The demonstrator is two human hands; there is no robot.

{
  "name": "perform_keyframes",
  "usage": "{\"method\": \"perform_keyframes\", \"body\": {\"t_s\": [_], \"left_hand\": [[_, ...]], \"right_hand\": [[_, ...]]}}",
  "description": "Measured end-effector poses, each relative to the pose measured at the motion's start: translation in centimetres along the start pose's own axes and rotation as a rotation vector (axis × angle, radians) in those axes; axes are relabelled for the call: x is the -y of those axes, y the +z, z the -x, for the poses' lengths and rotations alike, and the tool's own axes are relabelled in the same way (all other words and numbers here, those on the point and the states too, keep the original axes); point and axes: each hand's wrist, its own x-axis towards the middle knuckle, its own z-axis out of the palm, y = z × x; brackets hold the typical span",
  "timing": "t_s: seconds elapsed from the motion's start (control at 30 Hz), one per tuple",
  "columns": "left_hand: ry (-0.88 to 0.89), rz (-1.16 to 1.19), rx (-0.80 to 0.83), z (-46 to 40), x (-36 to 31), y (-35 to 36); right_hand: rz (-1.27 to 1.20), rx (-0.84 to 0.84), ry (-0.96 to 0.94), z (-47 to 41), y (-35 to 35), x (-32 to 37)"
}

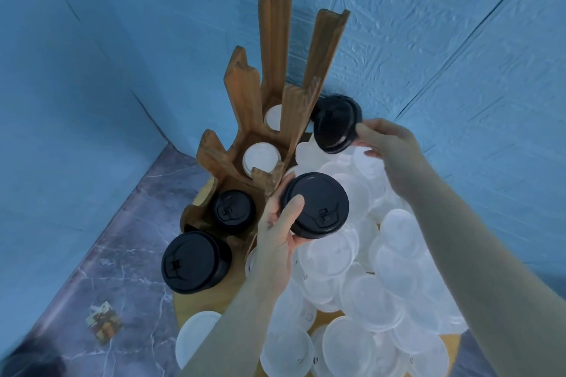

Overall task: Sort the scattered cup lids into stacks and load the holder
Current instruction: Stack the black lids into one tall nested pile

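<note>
Nearest, a heap of clear lids (352, 300) lies scattered over a round wooden board (183, 306) on a marble-look table (122, 269), with a small card (103, 326) lying off to the left. On the board just left of the heap stands a loose stack of black lids (191, 262).

The left hand (277, 232) holds a black lid stack (315, 205) above the heap, thumb curled over its rim, fingers wrapped underneath.

Beyond it stands the wooden holder (275, 107). Its nearest slot holds black lids (234, 211); the two slots behind hold white lids (261, 159).

Farthest, the right hand (389, 147) pinches a tilted black lid (335, 125) by its edge, beside the holder's right side, against the blue wall (428, 24).
</note>
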Motion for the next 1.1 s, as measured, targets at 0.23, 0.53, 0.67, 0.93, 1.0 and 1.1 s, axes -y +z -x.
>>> {"method": "perform_keyframes", "body": {"t_s": [0.23,0.53,0.67,0.93,1.0,1.1], "left_hand": [[0.008,-0.043,0.007,-0.4,0.5,1.1],[-0.027,-0.049,-0.012,0.4,1.5,3.2],[-0.017,-0.015,-0.022,0.5,1.6,3.4],[0.020,-0.045,0.030,-0.3,1.2,3.7],[0.033,-0.077,0.027,-0.8,0.9,3.8],[0.075,-0.133,-0.024,-1.8,0.8,3.9]], "right_hand": [[-0.472,0.288,0.225,4.6,-3.4,-2.0],[-0.076,0.024,0.139,7.3,-3.5,-3.6],[0.010,0.067,0.115,7.8,-3.6,-4.3],[-0.188,0.186,0.086,7.6,-2.7,-5.0],[-0.226,0.175,0.099,7.2,-2.4,-4.8],[-0.231,0.156,0.122,6.4,-2.0,-4.7]]}}
